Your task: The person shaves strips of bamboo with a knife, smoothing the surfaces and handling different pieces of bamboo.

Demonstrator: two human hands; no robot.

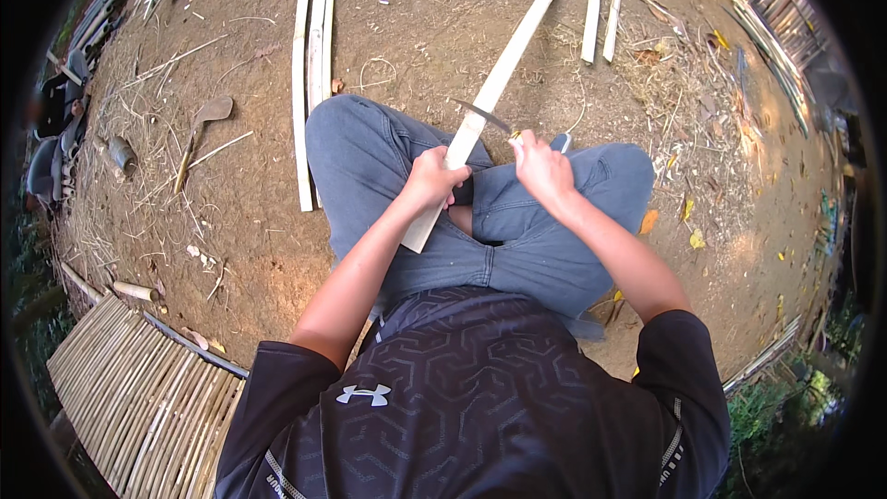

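Observation:
A long pale bamboo strip [517, 42] slants across my crossed legs, its near end in my lap and its far end out over the dirt. My left hand [431, 181] is closed round the strip close to its near end. In my right hand [543, 168] is a knife, its fingers wrapped round the handle. The thin, slightly curved knife blade [490, 117] lies across the strip, a little beyond my left hand. Whether the edge has bitten into the bamboo I cannot tell.
More split bamboo strips [300, 83] lie by my left knee, with two strips [592, 9] at the far right. Leftward are a broad-headed hand tool [214, 110] and a short dark cylinder [121, 154]. A bamboo-slat platform [139, 397] stands near left; shavings litter the right.

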